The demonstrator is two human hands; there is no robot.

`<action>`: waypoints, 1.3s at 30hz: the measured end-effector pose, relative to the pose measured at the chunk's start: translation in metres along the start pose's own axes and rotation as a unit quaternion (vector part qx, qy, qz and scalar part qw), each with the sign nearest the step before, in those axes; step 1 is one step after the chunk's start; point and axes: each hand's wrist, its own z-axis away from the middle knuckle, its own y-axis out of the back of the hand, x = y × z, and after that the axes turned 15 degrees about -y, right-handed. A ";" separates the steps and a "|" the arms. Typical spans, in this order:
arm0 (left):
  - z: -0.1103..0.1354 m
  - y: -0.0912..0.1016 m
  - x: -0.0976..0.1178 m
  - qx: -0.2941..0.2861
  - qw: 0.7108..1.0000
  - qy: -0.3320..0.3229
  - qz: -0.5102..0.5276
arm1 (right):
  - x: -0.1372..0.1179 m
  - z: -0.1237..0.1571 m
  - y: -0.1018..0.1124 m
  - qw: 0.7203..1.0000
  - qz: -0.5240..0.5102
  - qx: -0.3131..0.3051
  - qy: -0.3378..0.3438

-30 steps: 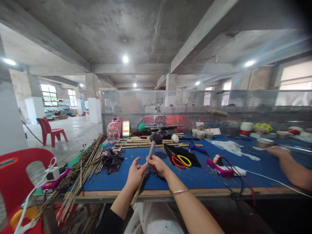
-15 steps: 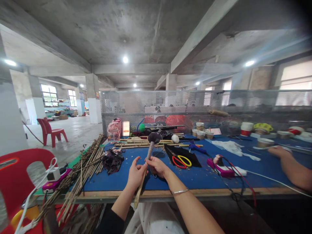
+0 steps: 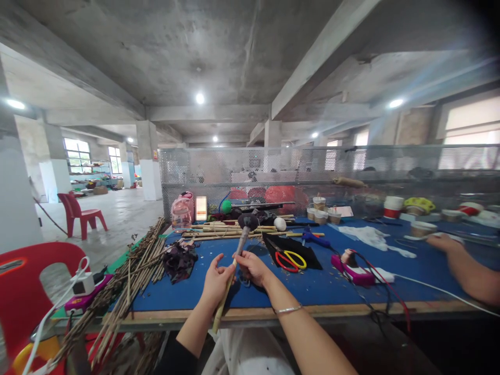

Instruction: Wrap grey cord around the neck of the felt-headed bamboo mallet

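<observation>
A pale stick point(image 3: 221, 311) slants up from the table's front edge between my hands, its upper part wrapped in grey material point(image 3: 242, 241) and topped by a dark round head point(image 3: 247, 222). My left hand point(image 3: 217, 277) is closed around the bare part, thumb against it. Just above, my right hand point(image 3: 252, 267) pinches the lower end of the grey wrapping. A loose grey strand point(image 3: 245, 282) hangs under the right hand. To the right, scissors point(image 3: 289, 260) with red and yellow handles lie on black cloth point(image 3: 311, 255). Crumpled dark fabric point(image 3: 180, 260) lies to the left.
Dry twigs point(image 3: 130, 281) stick out over the table's left edge. Beyond the hands lie bamboo sticks point(image 3: 219, 229), a white ball point(image 3: 280, 224) and a blue glue gun point(image 3: 315, 238). A purple power strip point(image 3: 353, 271) trails cables. Another person's hand point(image 3: 445, 243) is at right.
The stick and both hands stay in nearly the same place, with the stick turned slightly. The camera view has shifted a little.
</observation>
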 end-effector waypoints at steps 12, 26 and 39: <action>0.000 0.003 0.000 -0.026 1.000 -0.016 -0.004 | 0.002 0.000 0.000 1.000 0.026 0.003 0.006; 0.001 0.001 -0.009 0.002 0.998 -0.055 -0.038 | 0.002 0.001 -0.002 0.999 0.036 -0.008 -0.013; 0.000 0.000 -0.008 0.008 0.998 -0.044 -0.044 | 0.004 -0.002 0.000 0.999 0.035 0.000 -0.001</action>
